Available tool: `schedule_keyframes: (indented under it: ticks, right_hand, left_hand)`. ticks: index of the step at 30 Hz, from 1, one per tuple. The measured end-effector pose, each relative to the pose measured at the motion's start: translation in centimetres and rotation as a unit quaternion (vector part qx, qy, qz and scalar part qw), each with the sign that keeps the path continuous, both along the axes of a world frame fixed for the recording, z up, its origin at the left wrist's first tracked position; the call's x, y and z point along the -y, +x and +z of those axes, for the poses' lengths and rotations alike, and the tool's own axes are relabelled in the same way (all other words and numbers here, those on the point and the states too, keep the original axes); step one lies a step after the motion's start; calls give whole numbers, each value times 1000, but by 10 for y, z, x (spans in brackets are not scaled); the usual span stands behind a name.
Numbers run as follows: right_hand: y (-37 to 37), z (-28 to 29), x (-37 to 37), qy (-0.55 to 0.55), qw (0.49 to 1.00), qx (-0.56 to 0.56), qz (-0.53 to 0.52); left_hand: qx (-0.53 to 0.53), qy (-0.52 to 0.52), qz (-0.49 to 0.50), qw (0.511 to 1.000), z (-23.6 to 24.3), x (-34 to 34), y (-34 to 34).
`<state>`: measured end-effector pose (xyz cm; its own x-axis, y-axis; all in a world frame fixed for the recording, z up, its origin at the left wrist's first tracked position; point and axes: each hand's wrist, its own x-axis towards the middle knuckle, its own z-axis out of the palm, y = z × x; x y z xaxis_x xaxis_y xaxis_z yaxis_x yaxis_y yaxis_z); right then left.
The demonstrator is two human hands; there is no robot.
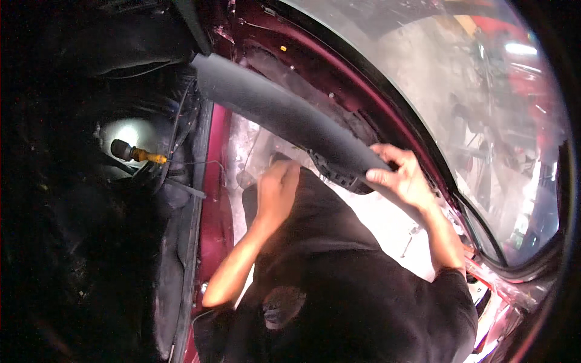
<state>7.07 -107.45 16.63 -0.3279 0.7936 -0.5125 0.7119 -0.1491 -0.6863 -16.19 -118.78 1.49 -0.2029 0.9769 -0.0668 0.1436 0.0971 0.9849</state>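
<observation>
My right hand point(399, 175) is closed round the near end of a long dark grey panel point(266, 103), which lies slanting across the inner side of a maroon car door point(363, 72). A dark ribbed part point(339, 172) shows under the panel. My left hand point(278, 184) is below the panel, near my dark-clothed legs, with its fingers curled; what it holds, if anything, is hidden.
On the left lies the dark car interior, where a yellow-and-black tool point(138, 154) sits in a bright patch of light beside a thin cable. A maroon sill point(215, 242) runs down beside it. The door's curved window point(496, 133) fills the upper right.
</observation>
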Motion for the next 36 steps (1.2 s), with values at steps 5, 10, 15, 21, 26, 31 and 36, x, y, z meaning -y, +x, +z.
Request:
schedule_keyframes:
  ticks: [5, 10, 15, 21, 26, 31, 36]
  right_hand:
    - [4, 9, -31, 94, 992, 57, 56]
    - [4, 14, -44, 5, 999, 10, -41]
    - [13, 13, -54, -13, 999, -40, -30]
    - [18, 10, -50, -4, 999, -35, -31]
    - [-1, 20, -26, -50, 995, -83, -5]
    - [11, 12, -34, -41, 995, -86, -8]
    - [18, 14, -49, -20, 998, -58, 14]
  left_hand:
    - [266, -186, -64, 944, -78, -18, 34]
    - [128, -149, -39, 980, -132, -27, 52]
    - [244, -100, 0, 964, -125, -51, 54]
    - [-12, -3, 120, 993, -139, -77, 46]
    - [-103, 18, 92, 990, -121, -71, 20]
    - [-199, 45, -22, 979, -130, -65, 32]
    - [-329, 91, -45, 939, -103, -67, 58]
